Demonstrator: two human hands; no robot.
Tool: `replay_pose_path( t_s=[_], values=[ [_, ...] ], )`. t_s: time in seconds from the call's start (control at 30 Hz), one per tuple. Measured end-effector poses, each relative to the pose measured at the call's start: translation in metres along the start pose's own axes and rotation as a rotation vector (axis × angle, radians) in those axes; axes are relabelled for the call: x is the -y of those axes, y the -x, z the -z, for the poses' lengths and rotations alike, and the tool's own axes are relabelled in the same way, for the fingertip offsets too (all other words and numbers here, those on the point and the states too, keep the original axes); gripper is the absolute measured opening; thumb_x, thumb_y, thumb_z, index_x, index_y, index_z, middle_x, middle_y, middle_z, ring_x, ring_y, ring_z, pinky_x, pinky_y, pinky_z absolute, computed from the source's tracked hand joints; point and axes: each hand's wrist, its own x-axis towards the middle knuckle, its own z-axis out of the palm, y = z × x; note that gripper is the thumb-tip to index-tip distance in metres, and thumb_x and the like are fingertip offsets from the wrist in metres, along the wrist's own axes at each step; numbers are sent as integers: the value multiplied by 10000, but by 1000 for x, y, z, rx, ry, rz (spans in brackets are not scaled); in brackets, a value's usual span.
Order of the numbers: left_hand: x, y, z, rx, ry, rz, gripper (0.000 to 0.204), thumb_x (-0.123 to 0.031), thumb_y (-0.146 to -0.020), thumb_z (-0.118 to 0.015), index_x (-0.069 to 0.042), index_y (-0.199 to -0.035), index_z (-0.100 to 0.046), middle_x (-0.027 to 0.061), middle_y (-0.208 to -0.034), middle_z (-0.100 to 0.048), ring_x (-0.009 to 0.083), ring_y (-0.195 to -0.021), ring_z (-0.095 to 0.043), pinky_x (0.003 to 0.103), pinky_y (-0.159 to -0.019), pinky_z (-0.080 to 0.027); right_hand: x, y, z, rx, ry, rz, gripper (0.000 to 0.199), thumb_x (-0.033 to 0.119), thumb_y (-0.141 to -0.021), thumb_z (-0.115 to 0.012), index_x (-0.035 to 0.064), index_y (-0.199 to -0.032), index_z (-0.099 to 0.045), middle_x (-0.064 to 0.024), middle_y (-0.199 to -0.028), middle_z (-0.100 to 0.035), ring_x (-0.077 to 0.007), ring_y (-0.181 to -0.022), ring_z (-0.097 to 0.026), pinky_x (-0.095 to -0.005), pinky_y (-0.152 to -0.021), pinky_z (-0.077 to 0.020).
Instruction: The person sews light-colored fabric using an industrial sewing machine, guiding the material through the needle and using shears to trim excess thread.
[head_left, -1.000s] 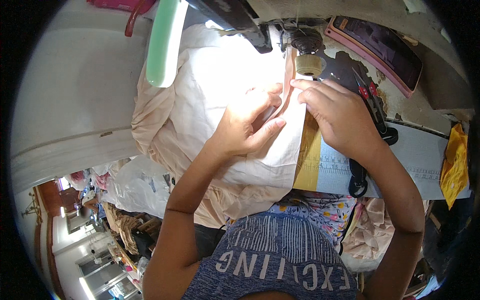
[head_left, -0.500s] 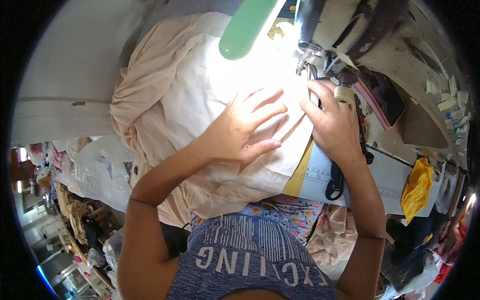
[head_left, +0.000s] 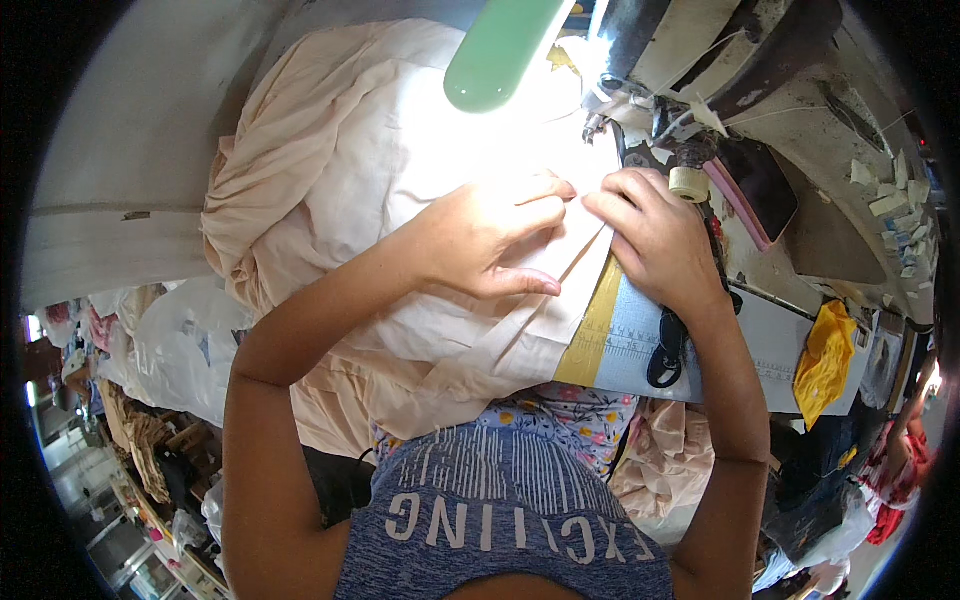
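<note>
A large pale peach cloth (head_left: 330,200) lies bunched and spread over the sewing table, its right edge running up to the presser foot (head_left: 597,128) of a sewing machine (head_left: 690,60). On top of the cloth rests my left hand (head_left: 495,238), fingers bent and thumb spread apart. My right hand (head_left: 662,240) is at the cloth's right edge, its fingers curled closed on it close below the presser foot. The fingertips of both hands are near each other. Bright lamp light washes out the cloth around the foot.
A green rounded bar (head_left: 505,60) hangs over the cloth. Right of the machine lie a phone with a pink case (head_left: 750,195), small white scraps (head_left: 890,205) and a yellow cloth piece (head_left: 825,360). Black scissor-like handles (head_left: 665,360) lie on a ruler-marked surface (head_left: 625,330).
My left hand's fingers have gone from spread to bent. My right hand's fingers have curled in at the cloth edge, slightly lower. The cloth has shifted a little left.
</note>
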Motion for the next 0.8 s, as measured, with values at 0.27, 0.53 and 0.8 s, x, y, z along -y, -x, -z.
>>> replay_pose_path(
  t_s=[0.27,0.53,0.8],
  values=[
    [4,-3,-5,-85,-45,-71,662,-445,-704,-705,29,-1130,-529,205,-1244,-513,364,-1099,-519,417,-921,-434,-12,-8,13,75,-167,130,193,91,-727,-561,11,-903,-566,-143,-1113,-597,-350,-1017,-550,-441,-908,-404],
    [1,-4,-3,-73,-73,-90,650,-440,-686,-717,21,-1108,-543,225,-1260,-495,380,-1091,-512,425,-902,-444,-4,-2,5,-11,-117,-17,351,229,-831,-573,20,-1113,-586,-178,-1138,-590,-333,-1019,-555,-418,-911,-408],
    [-3,-3,-12,-158,-142,-74,515,-476,-747,-660,-37,-988,-541,214,-1199,-485,363,-1030,-511,425,-854,-437,1,-3,2,0,51,-1,419,352,-830,-601,37,-1105,-603,-136,-1214,-571,-311,-1020,-564,-402,-906,-414]
  ],
)
